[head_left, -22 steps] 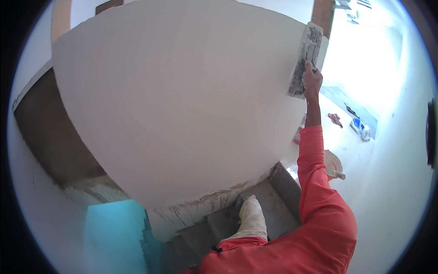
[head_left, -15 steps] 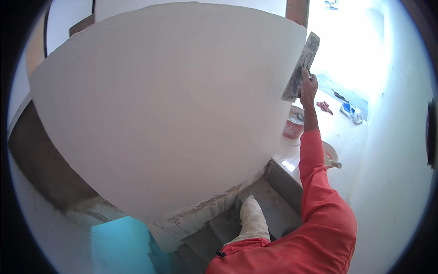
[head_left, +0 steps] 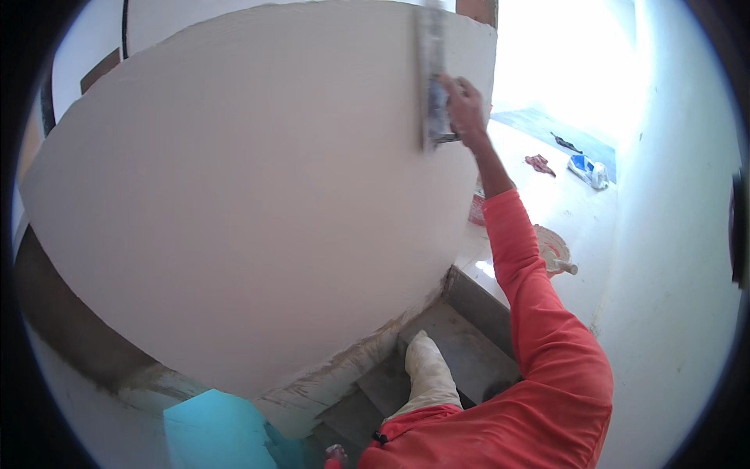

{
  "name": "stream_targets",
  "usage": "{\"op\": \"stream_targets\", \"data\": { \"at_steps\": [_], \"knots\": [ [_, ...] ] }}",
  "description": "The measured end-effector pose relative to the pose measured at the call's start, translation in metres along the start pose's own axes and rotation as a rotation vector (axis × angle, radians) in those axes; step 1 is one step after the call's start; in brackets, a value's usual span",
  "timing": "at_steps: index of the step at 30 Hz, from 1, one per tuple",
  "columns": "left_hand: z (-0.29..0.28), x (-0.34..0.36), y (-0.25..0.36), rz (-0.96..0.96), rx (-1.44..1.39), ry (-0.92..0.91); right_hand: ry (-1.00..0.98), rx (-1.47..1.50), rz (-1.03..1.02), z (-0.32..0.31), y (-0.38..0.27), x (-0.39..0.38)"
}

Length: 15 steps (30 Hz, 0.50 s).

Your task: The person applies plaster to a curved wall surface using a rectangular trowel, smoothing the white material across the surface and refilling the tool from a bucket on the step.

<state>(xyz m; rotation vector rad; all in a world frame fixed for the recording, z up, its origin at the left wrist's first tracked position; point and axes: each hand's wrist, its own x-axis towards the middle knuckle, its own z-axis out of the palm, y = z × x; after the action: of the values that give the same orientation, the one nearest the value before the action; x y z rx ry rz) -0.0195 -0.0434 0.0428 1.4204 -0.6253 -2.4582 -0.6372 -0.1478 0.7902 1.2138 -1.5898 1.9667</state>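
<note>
Right hand (head_left: 466, 113) grips a trowel (head_left: 432, 94) at the wall (head_left: 258, 172), which partly hides a bucket (head_left: 476, 209); tub (head_left: 553, 248) and cloth (head_left: 540, 165) lie beyond. Left hand (head_left: 336, 452): cannot tell its grasp.

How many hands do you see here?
2: the right hand, gripping the trowel up at the wall, and the left hand, at the lower edge, only partly visible.

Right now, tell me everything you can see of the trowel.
The trowel has a long, straight-edged blade, streaked grey and whitish, probably metal; blur hides finer detail. Its long side runs nearly vertical in the picture, near the upper right of the pale wall. The right hand grips its mostly hidden handle. Whether the blade touches the wall is unclear.
</note>
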Motion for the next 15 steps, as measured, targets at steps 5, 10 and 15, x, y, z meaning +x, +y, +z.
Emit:
{"op": "stream_targets", "data": {
  "at_steps": [5, 10, 15],
  "knots": [
    [0.014, 0.024, 0.027, -0.008, 0.229, 0.169, -0.462, -0.244, -0.269, 0.051, -0.064, -0.091],
    [0.056, 0.018, 0.057, 0.140, 0.283, 0.346, -0.655, -0.104, -0.295, 0.015, -0.062, -0.183],
    [0.024, 0.003, 0.019, 0.154, 0.313, 0.085, -0.085, 0.139, 0.535, -0.042, 0.052, -0.304]
  ]
}}
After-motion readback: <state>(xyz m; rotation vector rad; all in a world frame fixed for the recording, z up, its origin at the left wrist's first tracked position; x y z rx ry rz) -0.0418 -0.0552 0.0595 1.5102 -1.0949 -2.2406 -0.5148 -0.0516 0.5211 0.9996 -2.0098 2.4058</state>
